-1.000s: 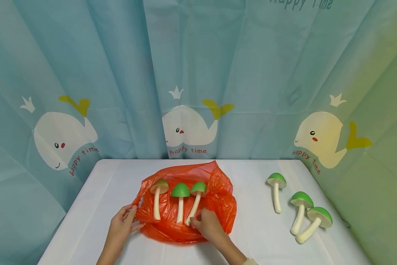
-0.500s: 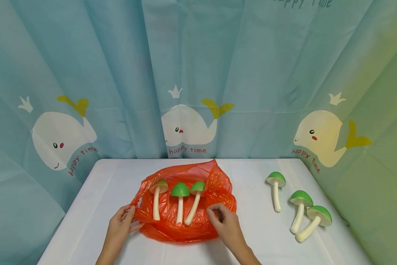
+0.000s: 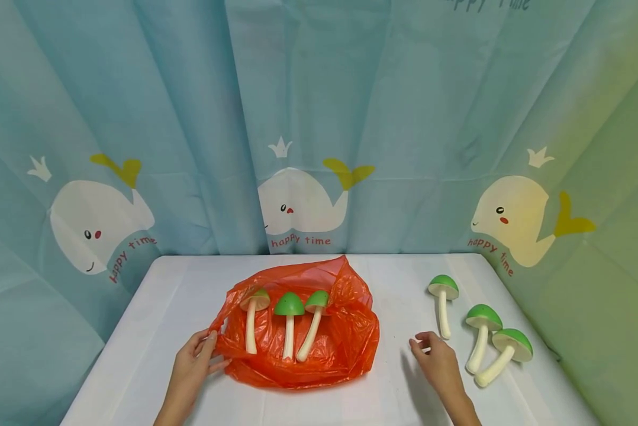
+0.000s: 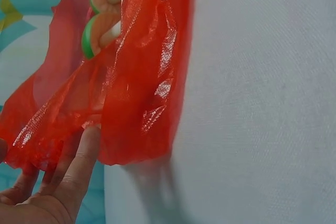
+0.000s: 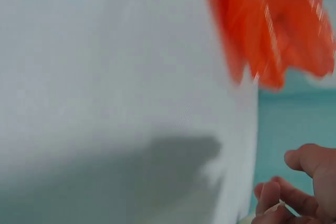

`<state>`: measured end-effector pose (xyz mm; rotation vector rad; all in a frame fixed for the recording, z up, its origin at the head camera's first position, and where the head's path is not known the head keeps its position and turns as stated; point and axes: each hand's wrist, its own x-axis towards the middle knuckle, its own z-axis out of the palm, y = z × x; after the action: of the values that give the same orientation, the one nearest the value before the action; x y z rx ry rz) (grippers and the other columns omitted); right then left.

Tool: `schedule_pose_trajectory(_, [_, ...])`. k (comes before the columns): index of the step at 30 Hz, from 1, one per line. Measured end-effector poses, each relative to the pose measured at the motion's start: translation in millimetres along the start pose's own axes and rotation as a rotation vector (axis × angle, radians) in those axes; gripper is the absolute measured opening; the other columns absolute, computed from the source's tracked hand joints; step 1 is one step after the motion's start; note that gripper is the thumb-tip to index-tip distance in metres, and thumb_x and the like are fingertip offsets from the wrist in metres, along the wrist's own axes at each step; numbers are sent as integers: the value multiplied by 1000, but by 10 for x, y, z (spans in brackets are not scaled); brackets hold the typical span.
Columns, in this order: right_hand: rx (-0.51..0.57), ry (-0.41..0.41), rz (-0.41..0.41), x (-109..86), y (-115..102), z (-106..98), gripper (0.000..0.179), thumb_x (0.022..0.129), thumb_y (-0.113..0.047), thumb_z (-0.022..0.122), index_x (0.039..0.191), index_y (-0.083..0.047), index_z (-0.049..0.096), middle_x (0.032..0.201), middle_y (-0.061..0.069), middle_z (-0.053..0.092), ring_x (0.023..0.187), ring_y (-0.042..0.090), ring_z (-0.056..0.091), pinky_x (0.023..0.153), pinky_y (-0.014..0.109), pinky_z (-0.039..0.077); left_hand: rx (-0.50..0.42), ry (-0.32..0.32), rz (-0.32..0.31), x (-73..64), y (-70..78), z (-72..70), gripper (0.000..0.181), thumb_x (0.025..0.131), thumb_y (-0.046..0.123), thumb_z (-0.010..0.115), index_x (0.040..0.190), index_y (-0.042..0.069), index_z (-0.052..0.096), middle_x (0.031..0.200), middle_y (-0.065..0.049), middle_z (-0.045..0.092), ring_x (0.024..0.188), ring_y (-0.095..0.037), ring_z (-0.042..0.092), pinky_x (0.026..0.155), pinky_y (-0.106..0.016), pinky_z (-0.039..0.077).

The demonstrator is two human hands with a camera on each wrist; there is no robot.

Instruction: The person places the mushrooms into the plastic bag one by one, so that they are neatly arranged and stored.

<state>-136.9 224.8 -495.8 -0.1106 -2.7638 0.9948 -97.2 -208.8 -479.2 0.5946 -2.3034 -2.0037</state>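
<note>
My left hand (image 3: 190, 362) pinches the left edge of a red plastic bag (image 3: 351, 337) lying on the white table. In the left wrist view, bag film (image 4: 142, 87) hangs over those fingers. Three green-capped toy mushrooms lie in the bag's open mouth: a left one (image 3: 251, 322), a middle one (image 3: 289, 305) and a right one (image 3: 317, 300). My right hand (image 3: 437, 362) is above the table, right of the bag, holding nothing, its fingers loosely bent. Nearest to it is a single mushroom (image 3: 443, 307). Two more mushrooms, one upright-lying (image 3: 482, 331) and one slanted (image 3: 505, 355), touch farther right.
A white table (image 3: 393, 284) carries everything. Pale blue curtains (image 3: 415, 148) with whale prints surround its back and sides. A shadow (image 5: 173, 166) of the right hand falls on the tabletop.
My right hand has let go of the right mushroom in the bag and moved right, off the bag, toward the loose mushrooms. My left hand keeps its pinch on the bag edge.
</note>
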Motion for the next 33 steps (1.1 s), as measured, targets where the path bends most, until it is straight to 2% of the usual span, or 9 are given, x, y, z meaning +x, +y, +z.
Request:
schedule_pose_trajectory(4, [-52, 62, 49, 95, 210, -60, 30, 84, -12, 67, 98, 13, 58, 86, 25, 58, 78, 39, 59, 64, 47, 50, -4, 2, -7, 22, -35, 1, 67, 95, 46, 49, 133, -8, 37, 119, -28, 51, 87, -21, 64, 68, -36, 57])
schedule_pose_trajectory(7, [-85, 87, 131, 154, 315, -89, 40, 84, -15, 66, 106, 15, 51, 101, 37, 47, 91, 53, 48, 68, 57, 45, -22, 14, -9, 97, -163, -1, 71, 92, 53, 51, 131, -6, 40, 117, -26, 53, 83, -19, 65, 66, -36, 57])
schedule_pose_trajectory(10, [-101, 82, 220, 211, 387, -106, 48, 84, -16, 65, 113, 15, 44, 106, 39, 39, 97, 58, 40, 67, 59, 42, -28, 24, -22, 214, -349, -18, 77, 86, 62, 53, 131, 0, 42, 118, -24, 53, 81, -18, 66, 65, -35, 57])
schedule_pose_trajectory(13, [-93, 82, 264, 261, 444, -108, 50, 83, -14, 64, 115, 17, 41, 104, 38, 38, 96, 57, 39, 66, 57, 42, -36, 17, -21, 290, -466, -46, 81, 83, 66, 54, 132, 2, 42, 118, -22, 54, 81, -18, 66, 65, -34, 57])
schedule_pose_trajectory(15, [-86, 100, 254, 290, 483, -99, 49, 82, -12, 65, 113, 18, 42, 101, 38, 41, 95, 55, 41, 69, 57, 42, -44, 11, 2, 271, -446, -54, 81, 85, 63, 53, 132, -1, 41, 117, -23, 54, 81, -19, 66, 65, -35, 57])
schedule_pose_trajectory(19, [-58, 126, 189, 341, 569, -76, 42, 80, -8, 64, 105, 21, 47, 92, 37, 47, 87, 50, 48, 70, 54, 43, -24, 12, -4, 96, -180, -34, 72, 92, 53, 51, 132, -5, 39, 115, -24, 55, 82, -20, 65, 66, -35, 57])
schedule_pose_trajectory(23, [-13, 139, 152, 378, 646, -71, 31, 78, -3, 62, 96, 19, 52, 82, 31, 55, 73, 40, 54, 58, 43, 46, 4, -4, -29, -35, 39, -22, 65, 97, 45, 47, 134, -8, 36, 120, -28, 51, 87, -22, 64, 70, -36, 57])
schedule_pose_trajectory(28, [12, 85, 172, 405, 653, -91, 28, 77, -4, 61, 94, 17, 54, 78, 26, 58, 69, 34, 55, 54, 34, 44, -3, 20, -16, -8, -9, -12, 68, 95, 48, 50, 132, -8, 38, 115, -26, 53, 83, -22, 64, 67, -37, 57])
schedule_pose_trajectory(33, [115, -12, 256, 413, 627, -124, 33, 81, -9, 58, 99, 19, 54, 75, 17, 61, 63, 20, 54, 50, 25, 44, -31, 21, -25, 95, -163, -30, 71, 92, 52, 51, 132, -5, 39, 116, -25, 53, 82, -21, 65, 66, -36, 57])
